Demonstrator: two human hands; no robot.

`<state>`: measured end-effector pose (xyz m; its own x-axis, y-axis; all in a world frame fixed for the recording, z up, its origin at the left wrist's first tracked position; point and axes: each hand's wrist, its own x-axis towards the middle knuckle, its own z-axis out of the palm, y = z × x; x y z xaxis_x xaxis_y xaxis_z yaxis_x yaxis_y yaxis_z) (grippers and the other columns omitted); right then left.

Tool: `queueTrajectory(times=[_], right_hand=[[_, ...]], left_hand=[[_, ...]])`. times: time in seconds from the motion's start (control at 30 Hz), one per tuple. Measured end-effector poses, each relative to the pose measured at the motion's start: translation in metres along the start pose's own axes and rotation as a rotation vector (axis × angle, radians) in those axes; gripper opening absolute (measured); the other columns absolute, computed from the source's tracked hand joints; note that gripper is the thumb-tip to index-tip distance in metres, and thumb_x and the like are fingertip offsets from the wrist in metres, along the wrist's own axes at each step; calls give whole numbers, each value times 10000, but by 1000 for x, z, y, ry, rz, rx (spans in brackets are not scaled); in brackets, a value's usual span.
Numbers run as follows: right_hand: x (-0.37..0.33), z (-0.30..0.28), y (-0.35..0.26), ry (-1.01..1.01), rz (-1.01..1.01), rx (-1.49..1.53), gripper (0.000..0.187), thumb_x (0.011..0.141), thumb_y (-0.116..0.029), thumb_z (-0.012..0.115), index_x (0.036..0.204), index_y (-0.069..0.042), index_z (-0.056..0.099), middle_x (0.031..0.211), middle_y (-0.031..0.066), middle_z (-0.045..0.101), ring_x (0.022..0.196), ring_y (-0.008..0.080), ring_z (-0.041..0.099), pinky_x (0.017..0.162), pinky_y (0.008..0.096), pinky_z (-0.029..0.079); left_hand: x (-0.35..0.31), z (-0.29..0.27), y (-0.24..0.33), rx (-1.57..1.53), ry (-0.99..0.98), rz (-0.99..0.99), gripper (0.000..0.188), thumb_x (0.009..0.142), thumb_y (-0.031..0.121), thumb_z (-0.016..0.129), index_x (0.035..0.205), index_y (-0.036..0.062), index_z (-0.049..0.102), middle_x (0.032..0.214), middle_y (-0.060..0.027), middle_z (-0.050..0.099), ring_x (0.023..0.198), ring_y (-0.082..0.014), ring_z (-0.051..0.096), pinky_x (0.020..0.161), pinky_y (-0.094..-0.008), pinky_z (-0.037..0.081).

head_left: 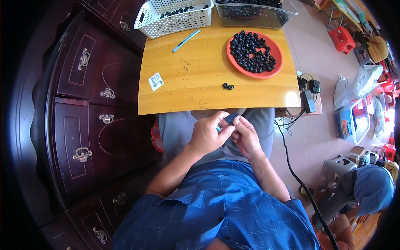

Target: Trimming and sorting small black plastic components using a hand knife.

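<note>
Both hands meet above my lap, just off the table's near edge. My left hand (209, 134) is closed, with a dark, flat, rounded piece (231, 117) showing at its fingertips. A bit of green (218, 128) peeks out between its fingers; what it belongs to is hidden. My right hand (248, 135) pinches the near side of the dark piece with thumb and forefinger. On the table beyond lie a few small black ring-shaped parts (228, 86). An orange-red plate (280, 66) behind them holds many more such black parts.
The yellow wooden table (179, 98) carries a light-blue utility knife (186, 41), a white printed label (156, 81), a white perforated basket (179, 27) and a clear bin (250, 21) of black parts. Dark drawers (83, 62) stand left; a black cable (291, 171) runs along the right. Another person (373, 187) sits lower right.
</note>
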<state>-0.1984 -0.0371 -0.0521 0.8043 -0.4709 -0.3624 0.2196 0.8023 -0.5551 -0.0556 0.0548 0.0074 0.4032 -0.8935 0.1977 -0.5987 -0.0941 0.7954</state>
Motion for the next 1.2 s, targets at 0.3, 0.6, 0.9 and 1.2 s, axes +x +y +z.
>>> queueTrajectory(times=[0.3, 0.6, 0.9, 1.2], right_hand=[[-4, -2, -9, -248, 133, 204, 231, 1070, -312, 650, 1114, -85, 656, 764, -68, 504, 598, 38, 353, 525, 198, 311], [-5, -3, -8, -223, 102, 192, 234, 1066, -310, 656, 1104, -79, 667, 711, -81, 440, 583, 37, 345, 516, 200, 293], [-7, -5, -15, -203, 87, 112, 288, 1082, -330, 622, 1116, -48, 665, 734, -61, 476, 597, 35, 355, 524, 195, 302], [-7, -5, -16, -328, -34, -192, 368, 1082, -351, 622, 1186, -9, 708, 1048, 73, 729, 671, 35, 454, 575, 198, 368]], left_hand=[[-2, -3, -1, -105, -5, 145, 358, 841, 24, 815, 1184, 64, 723, 815, -101, 738, 643, -228, 705, 593, -347, 550], [-5, 4, 0, -17, 141, 270, 316, 792, 1, 866, 1065, 51, 714, 826, -84, 732, 635, -189, 694, 583, -302, 545], [-2, -16, 7, -112, 34, 66, 276, 862, 244, 875, 894, 53, 678, 726, -113, 691, 633, -247, 702, 560, -336, 522], [5, -25, 1, -3, -205, 150, 497, 904, 519, 795, 861, 46, 648, 706, -133, 650, 622, -312, 673, 561, -391, 504]])
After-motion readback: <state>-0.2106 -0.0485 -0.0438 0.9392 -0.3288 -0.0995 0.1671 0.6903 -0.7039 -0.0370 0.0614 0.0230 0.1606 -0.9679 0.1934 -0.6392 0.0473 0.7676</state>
